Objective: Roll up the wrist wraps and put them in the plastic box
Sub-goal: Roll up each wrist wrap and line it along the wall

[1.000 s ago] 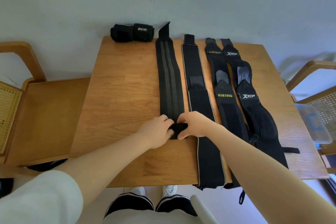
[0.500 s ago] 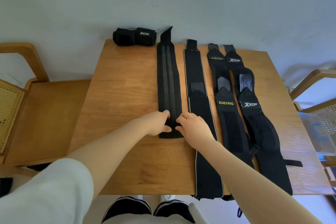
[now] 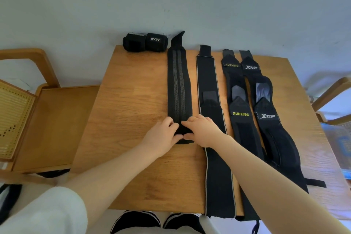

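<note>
Both hands, left hand (image 3: 164,136) and right hand (image 3: 202,129), grip clamped on the striped wrap (image 3: 179,89) mid-surface; its roll (image 3: 183,136) has advanced toward the far edge. Rolling is progressing; plastic box (image 3: 340,146) waits off the right edge.

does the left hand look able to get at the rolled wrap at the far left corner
Probably yes: bare table lies between the left hand and the rolled wrap, though the hand now holds the striped wrap.
</note>
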Available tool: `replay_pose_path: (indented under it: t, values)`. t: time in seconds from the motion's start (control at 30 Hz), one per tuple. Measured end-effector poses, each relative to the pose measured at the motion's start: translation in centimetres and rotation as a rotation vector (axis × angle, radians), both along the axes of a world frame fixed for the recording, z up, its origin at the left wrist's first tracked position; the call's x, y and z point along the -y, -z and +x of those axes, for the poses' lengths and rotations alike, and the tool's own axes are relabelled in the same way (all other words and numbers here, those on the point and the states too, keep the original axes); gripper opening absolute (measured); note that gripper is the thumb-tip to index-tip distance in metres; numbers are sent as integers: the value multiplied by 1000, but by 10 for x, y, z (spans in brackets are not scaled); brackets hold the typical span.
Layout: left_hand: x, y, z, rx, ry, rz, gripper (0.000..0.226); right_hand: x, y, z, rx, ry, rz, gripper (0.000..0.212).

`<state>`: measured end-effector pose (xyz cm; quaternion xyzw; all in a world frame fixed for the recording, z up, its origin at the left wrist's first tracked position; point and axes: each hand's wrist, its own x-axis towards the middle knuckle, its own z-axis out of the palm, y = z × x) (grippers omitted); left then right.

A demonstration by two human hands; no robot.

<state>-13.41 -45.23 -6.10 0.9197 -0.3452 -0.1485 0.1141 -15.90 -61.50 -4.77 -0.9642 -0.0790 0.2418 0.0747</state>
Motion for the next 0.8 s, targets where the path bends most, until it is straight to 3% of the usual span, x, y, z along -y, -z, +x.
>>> replay_pose_path:
  t: [0.07,0.13,0.2,0.27,0.37,0.43,0.53,0.67,0.73,0.8]
  values:
    - [1,2,-1,15,7,109,71,5,3,10,-102,116,139,53]
    - [4,2,5,71,5,187,75,8,9,17,-161,276,312,50]
    - [8,0,15,82,15,212,72,9,12,21,-130,395,404,43]
    - [13,-3,24,41,41,240,69,8,14,23,-8,446,370,35]
    - [20,-9,37,-69,73,297,66,-1,12,13,275,326,180,27]
    - [24,-14,50,-168,63,333,66,-6,13,3,375,202,143,35]
    - [32,-24,67,-284,75,383,67,1,15,-2,336,95,98,52]
    - [33,-27,78,-441,-80,234,62,16,13,17,260,80,117,53]
    - [31,-25,79,-377,-152,133,49,19,10,27,219,137,198,47]
    - [31,-23,74,-180,-156,77,33,23,7,37,153,173,238,44]
